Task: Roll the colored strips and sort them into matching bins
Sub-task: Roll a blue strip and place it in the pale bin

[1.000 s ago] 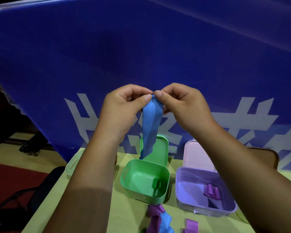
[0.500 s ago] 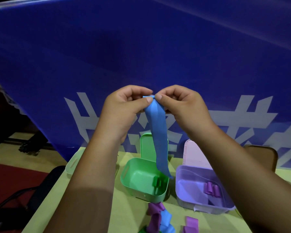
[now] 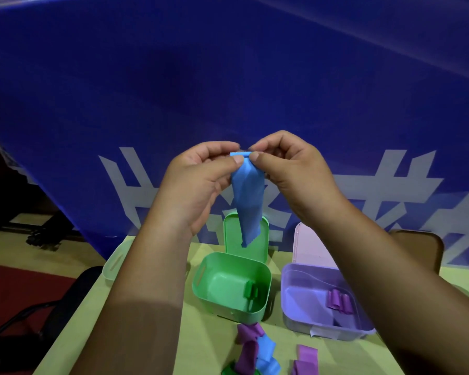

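Two hands meet high above the yellow-green table (image 3: 206, 345) in the head view. The left hand (image 3: 198, 182) and the right hand (image 3: 290, 174) each pinch the top edge of a blue strip (image 3: 248, 201) between thumb and forefinger, the other fingers curled in. That top edge is folded over into a narrow band between the two thumbs. The rest of the strip hangs loose and slightly twisted, its free end dangling in front of the upright green lid (image 3: 232, 239).

Below stands the green bin (image 3: 228, 311) with a small green roll (image 3: 251, 290) against its right inner wall. Just beside it on the right is the purple bin (image 3: 295, 293), with purple rolls (image 3: 339, 300) inside and a pink lid (image 3: 309, 247) leaning behind it. A pale bin (image 3: 114, 263) shows at the table's left edge, partly hidden by the left forearm.

Near the front edge lies a heap of loose strips (image 3: 255, 353), purple, blue and green, with a separate purple strip (image 3: 306, 358) to its right. A blue banner (image 3: 228, 77) fills the background.
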